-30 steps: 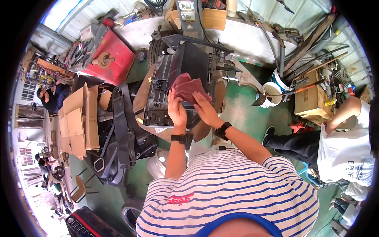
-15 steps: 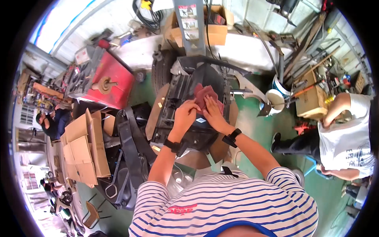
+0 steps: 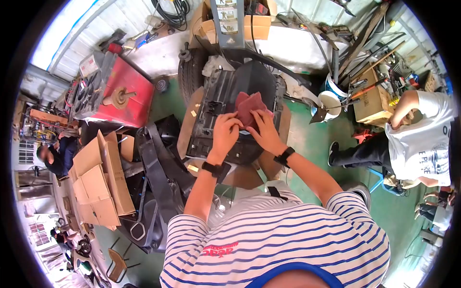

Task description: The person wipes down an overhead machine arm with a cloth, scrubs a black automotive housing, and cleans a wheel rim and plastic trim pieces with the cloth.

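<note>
A folded maroon cloth [image 3: 249, 106] lies against a dark plastic vehicle part [image 3: 244, 77] in front of me. My left hand [image 3: 225, 134] has its fingers curled and pinched at the cloth's lower left edge. On the other side, my right hand [image 3: 265, 133] grips the cloth's lower right part, thumb underneath near its bottom edge. Part of a light label on the dark part shows just below the cloth, mostly covered by the fingers. The dark part rests on brown cardboard [image 3: 191, 120].
A red cabinet [image 3: 132, 96], a cardboard box [image 3: 103, 187] and black plastic panels [image 3: 161, 168] stand at left. A grey post [image 3: 228, 24] rises behind the work. At right are a white bucket [image 3: 330, 104] and a person in a white shirt [image 3: 418, 134].
My hands have drawn closer together at the cloth's lower edge. My right hand's fingers were flat on the cloth and are now curled on it. The view has shifted slightly.
</note>
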Tool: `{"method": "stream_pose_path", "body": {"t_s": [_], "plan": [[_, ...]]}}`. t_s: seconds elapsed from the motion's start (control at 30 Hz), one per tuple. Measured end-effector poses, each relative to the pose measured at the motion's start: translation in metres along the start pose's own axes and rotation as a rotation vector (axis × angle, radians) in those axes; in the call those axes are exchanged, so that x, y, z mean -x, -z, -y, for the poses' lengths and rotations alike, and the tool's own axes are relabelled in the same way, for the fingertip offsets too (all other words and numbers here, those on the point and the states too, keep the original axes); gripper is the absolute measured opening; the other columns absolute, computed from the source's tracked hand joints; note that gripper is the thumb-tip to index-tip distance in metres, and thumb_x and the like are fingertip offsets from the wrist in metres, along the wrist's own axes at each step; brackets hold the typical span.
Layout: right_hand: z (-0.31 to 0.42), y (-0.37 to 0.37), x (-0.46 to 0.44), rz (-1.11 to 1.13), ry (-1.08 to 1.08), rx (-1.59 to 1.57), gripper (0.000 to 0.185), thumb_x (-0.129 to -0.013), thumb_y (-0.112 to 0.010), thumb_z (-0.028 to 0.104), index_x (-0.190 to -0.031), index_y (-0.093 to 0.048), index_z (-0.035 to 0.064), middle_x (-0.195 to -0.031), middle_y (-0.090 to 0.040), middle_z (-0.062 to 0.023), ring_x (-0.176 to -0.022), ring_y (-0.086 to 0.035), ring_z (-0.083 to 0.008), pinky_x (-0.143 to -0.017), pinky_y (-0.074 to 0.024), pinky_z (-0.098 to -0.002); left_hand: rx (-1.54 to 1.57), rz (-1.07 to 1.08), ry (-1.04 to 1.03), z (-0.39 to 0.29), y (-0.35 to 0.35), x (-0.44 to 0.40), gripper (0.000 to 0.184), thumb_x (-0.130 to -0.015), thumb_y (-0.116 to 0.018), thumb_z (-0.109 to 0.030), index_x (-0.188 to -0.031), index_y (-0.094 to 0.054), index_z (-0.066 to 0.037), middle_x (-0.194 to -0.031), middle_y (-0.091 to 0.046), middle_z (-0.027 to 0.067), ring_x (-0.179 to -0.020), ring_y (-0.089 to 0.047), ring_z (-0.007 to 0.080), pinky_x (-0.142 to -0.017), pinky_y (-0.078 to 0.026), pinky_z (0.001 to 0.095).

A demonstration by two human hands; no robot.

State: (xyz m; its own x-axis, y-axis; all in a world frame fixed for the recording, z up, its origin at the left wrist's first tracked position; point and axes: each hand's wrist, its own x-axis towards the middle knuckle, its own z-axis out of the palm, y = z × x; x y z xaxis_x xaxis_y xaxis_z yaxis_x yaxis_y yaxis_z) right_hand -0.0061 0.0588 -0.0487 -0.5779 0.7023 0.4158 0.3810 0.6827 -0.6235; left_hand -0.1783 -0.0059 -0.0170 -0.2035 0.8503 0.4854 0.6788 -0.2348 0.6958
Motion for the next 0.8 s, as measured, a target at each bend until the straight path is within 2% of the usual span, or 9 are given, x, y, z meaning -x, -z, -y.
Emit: {"method": "stream_pose_path", "body": {"t_s": [0.2,0.3,0.37,0.47,0.57,0.63,0.7,0.73,0.8], "plan": [[-0.010,-0.005,0.013,-0.104,0.039,-0.008,0.048,-0.084,-0.068,0.019,-0.127,-0.051,0.0047,-0.118,-0.054,-0.0165,-0.114,-0.049,-0.0359,-0.102,-0.0364,-0.0436,-0.118,-0.049,0.000,-0.007,-0.006,0.014,0.016,-0.075,-0.060,0.004,-0.080,-0.071,-0.006,-0.103,-0.066,0.0112,-0.098,-0.059,0.0308,-0.087,-0.046,0.0383],[-0.015,0.007,0.015,0.017,-0.044,-0.186,0.038,-0.084,-0.068,0.017,-0.118,-0.057,0.0024,-0.107,-0.060,-0.0148,-0.103,-0.056,-0.0330,-0.094,-0.0421,-0.0400,-0.071,0.002,-0.009,-0.006,0.000,0.012,0.019,-0.073,-0.060,0.003,-0.084,-0.073,-0.007,-0.106,-0.068,0.0105,-0.100,-0.059,0.0301,-0.090,-0.046,0.0387],[-0.004,0.025,0.007,0.087,-0.245,-0.460,0.029,-0.085,-0.067,0.015,-0.110,-0.061,0.0008,-0.099,-0.062,-0.0145,-0.092,-0.061,-0.0300,-0.086,-0.0470,-0.0357,-0.036,0.028,0.014,-0.016,0.008,0.004,0.021,-0.074,-0.061,0.002,-0.089,-0.074,-0.007,-0.108,-0.069,0.0120,-0.101,-0.061,0.0305,-0.090,-0.048,0.0385],[-0.012,0.031,-0.004,-0.013,-0.135,-0.441,0.024,-0.087,-0.065,0.013,-0.108,-0.063,0.0001,-0.099,-0.063,-0.0148,-0.089,-0.063,-0.0276,-0.079,-0.0493,-0.0325,0.025,0.045,0.006,-0.040,0.025,-0.008,0.024,-0.081,-0.059,0.003,-0.100,-0.072,-0.007,-0.112,-0.069,0.0115,-0.105,-0.064,0.0273,-0.091,-0.049,0.0351],[0.006,0.044,-0.018,-0.144,-0.048,-0.451,0.021,-0.090,-0.061,0.011,-0.109,-0.063,0.0014,-0.100,-0.064,-0.0132,-0.092,-0.063,-0.0258,-0.081,-0.0489,-0.0329,-0.042,-0.021,-0.119,-0.036,0.023,-0.021,0.023,-0.084,-0.058,0.004,-0.101,-0.071,-0.006,-0.112,-0.069,0.0118,-0.104,-0.064,0.0271,-0.091,-0.049,0.0357],[-0.005,0.033,-0.029,-0.129,-0.174,-0.327,0.019,-0.092,-0.058,0.009,-0.109,-0.063,0.0015,-0.100,-0.064,-0.0128,-0.091,-0.063,-0.0254,-0.082,-0.0490,-0.0332,-0.060,-0.077,-0.167,-0.030,0.019,-0.030,0.022,-0.084,-0.058,0.003,-0.098,-0.071,-0.006,-0.109,-0.069,0.0115,-0.103,-0.064,0.0293,-0.092,-0.049,0.0373],[0.012,0.038,-0.045,-0.139,-0.190,-0.356,0.020,-0.092,-0.057,0.009,-0.109,-0.063,0.0002,-0.101,-0.065,-0.0131,-0.092,-0.063,-0.0266,-0.084,-0.0488,-0.0346,-0.041,-0.116,-0.180,-0.025,0.019,-0.041,0.029,-0.077,-0.054,0.008,-0.097,-0.070,-0.005,-0.110,-0.068,0.0126,-0.105,-0.063,0.0302,-0.092,-0.050,0.0383],[-0.015,0.018,-0.051,-0.209,-0.104,-0.262,0.021,-0.093,-0.056,0.010,-0.110,-0.063,-0.0002,-0.101,-0.065,-0.0138,-0.092,-0.063,-0.0273,-0.084,-0.0484,-0.0355,-0.031,-0.140,-0.179,-0.019,0.017,-0.044,0.032,-0.075,-0.052,0.010,-0.098,-0.069,-0.004,-0.111,-0.067,0.0138,-0.106,-0.062,0.0312,-0.092,-0.049,0.0391],[-0.001,0.017,-0.059,-0.135,-0.121,-0.265,0.024,-0.095,-0.053,0.012,-0.115,-0.060,-0.0003,-0.109,-0.064,-0.0166,-0.100,-0.061,-0.0316,-0.088,-0.0468,-0.0364,0.062,-0.146,-0.112,0.003,0.009,-0.042,0.031,-0.076,-0.052,0.008,-0.100,-0.068,-0.003,-0.109,-0.067,0.0159,-0.105,-0.062,0.0346,-0.091,-0.050,0.0394]]}}
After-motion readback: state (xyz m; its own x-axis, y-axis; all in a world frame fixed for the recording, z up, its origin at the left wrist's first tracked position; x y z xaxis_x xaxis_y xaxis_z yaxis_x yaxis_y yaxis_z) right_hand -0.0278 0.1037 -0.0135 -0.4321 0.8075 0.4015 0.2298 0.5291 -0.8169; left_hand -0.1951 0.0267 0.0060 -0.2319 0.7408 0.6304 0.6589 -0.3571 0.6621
